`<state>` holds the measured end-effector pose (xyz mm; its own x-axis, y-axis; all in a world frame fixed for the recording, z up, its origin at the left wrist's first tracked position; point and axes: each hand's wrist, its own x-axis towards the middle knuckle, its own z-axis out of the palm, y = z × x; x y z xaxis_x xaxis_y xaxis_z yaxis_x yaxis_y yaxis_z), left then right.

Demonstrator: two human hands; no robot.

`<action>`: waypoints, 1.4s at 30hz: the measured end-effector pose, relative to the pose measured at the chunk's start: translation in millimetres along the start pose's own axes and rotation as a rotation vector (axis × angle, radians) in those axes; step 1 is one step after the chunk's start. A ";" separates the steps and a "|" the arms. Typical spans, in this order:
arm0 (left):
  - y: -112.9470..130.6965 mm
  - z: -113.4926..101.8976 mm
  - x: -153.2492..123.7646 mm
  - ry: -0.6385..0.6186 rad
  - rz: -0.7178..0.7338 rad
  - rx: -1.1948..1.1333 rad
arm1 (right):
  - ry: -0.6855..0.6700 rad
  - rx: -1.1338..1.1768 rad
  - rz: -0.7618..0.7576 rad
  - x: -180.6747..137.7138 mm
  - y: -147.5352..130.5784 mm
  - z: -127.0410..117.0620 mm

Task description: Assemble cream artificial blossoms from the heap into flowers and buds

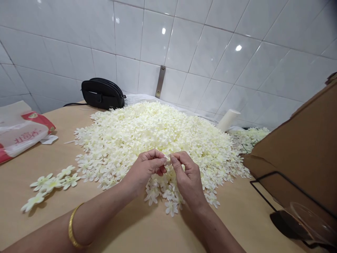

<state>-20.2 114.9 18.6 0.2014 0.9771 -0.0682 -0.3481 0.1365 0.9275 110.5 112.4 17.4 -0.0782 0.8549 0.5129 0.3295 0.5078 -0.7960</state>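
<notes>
My left hand (144, 169) and my right hand (189, 181) meet at the front of a large heap of pale cream artificial flowers (158, 126). Thumb and forefinger are pinched together on each hand. Between the fingertips shows a small whitish bit of an artificial flower (167, 160), mostly hidden by the fingers. Several loose blossoms (171, 208) lie or hang just below the hands, near my right wrist. A gold bangle (72, 228) circles my left forearm. To the left, a small cluster of cream blossoms (52, 184) lies apart from the heap.
A black bag (102, 93) stands behind the heap against the tiled wall. At the left lies a red and white plastic bag (25, 130). A cardboard box (297, 147), a black wire frame (279, 174) and dark glasses (289, 225) occupy the right. A white roll (228, 120) leans behind.
</notes>
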 end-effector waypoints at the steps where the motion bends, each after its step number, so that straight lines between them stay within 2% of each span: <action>1: -0.1 -0.1 0.1 -0.012 -0.004 -0.010 | -0.003 0.011 0.009 0.2 0.2 -0.1; 5: -1.1 -0.1 1.5 -0.068 0.005 -0.001 | -0.017 0.076 0.083 1.3 0.7 -1.1; 12: 0.6 0.5 0.6 -0.014 0.042 0.029 | -0.078 0.174 0.179 1.5 2.0 -1.8; 17: -0.3 -1.2 1.2 -0.019 -0.041 -0.056 | -0.118 0.282 0.216 1.7 -0.3 -2.1; 22: -2.0 -2.1 3.1 -0.051 -0.021 0.021 | -0.080 0.172 0.205 1.6 0.8 -2.3; 27: -1.2 -0.8 1.4 0.012 0.061 0.104 | -0.043 -0.013 0.105 0.9 -0.9 -0.8; 32: -2.0 -0.4 1.7 -0.019 0.026 0.021 | -0.009 0.003 0.095 1.5 -2.4 -1.1; 37: -1.3 -1.0 2.3 -0.038 -0.014 -0.041 | 0.022 0.056 0.167 3.3 0.6 -3.4; 42: -0.9 -1.2 -0.1 -0.063 -0.020 0.044 | -0.003 0.090 0.225 2.7 0.2 -4.4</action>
<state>-21.1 114.9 17.4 0.2658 0.9618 -0.0652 -0.3029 0.1475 0.9415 114.6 114.4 20.1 -0.0148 0.9477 0.3188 0.2542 0.3120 -0.9155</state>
